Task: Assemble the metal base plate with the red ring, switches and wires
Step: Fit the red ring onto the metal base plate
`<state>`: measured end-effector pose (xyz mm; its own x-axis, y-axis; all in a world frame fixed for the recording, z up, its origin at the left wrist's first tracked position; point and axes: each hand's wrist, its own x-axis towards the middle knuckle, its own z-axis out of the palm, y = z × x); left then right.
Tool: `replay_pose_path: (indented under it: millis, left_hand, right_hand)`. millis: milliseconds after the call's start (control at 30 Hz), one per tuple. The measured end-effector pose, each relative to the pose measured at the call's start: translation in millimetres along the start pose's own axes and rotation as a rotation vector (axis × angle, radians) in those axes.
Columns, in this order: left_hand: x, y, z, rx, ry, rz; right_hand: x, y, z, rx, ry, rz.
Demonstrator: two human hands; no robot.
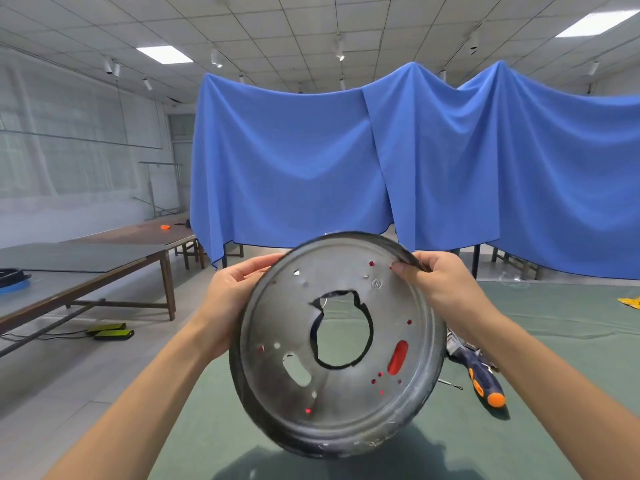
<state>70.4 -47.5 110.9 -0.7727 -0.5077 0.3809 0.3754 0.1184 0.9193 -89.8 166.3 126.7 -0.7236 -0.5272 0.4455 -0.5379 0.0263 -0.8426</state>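
The person is holding the metal base plate [341, 344] up in the air with both hands, tilted so its dished face is turned toward the camera, above the near part of the green-covered worktop [554, 341]. The left hand [235, 299] is curling round the plate's upper left rim, fingers wrapping behind the edge. The right hand [436, 282] is pinching the upper right rim, thumb lying on the inner face and fingers folded over the lip.

Red is showing through the slot and several small holes, so the red ring [397, 356] appears to be sitting behind the plate; how firmly it is seated cannot be told.

The plate looks like thin pressed sheet metal: stiff, fairly light, smooth enough to slip, and likely sharp around the jagged centre cut-out. The rolled outer rim is therefore the safest place to grip, at two well-separated points.

A blue and orange screwdriver [483, 382] is lying on the worktop to the right, just beside the plate's lower edge. Switches and wires are not clearly visible.
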Motion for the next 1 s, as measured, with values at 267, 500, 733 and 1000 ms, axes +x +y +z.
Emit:
replay_pose_path:
  millis: [267, 500, 733, 1000]
  left_hand:
    - [-0.3, -4.0, -1.3, -0.065, -0.011, -0.013]
    - [-3.6, -16.6, -1.4, -0.090, -0.108, -0.075]
    - [-6.2, -23.2, -1.9, -0.017, -0.222, -0.061]
    - [-1.0, -19.3, 5.0, 0.307, -0.095, 0.018]
  right_hand:
    - [6.1, 1.9, 3.2, 0.011, 0.085, 0.099]
    - [6.5, 12.4, 16.7, -0.030, 0.145, 0.116]
    - [2.9, 36.4, 23.0, -0.138, 0.180, 0.139]
    - [-0.3, 38.6, 31.5, -0.227, 0.278, 0.126]
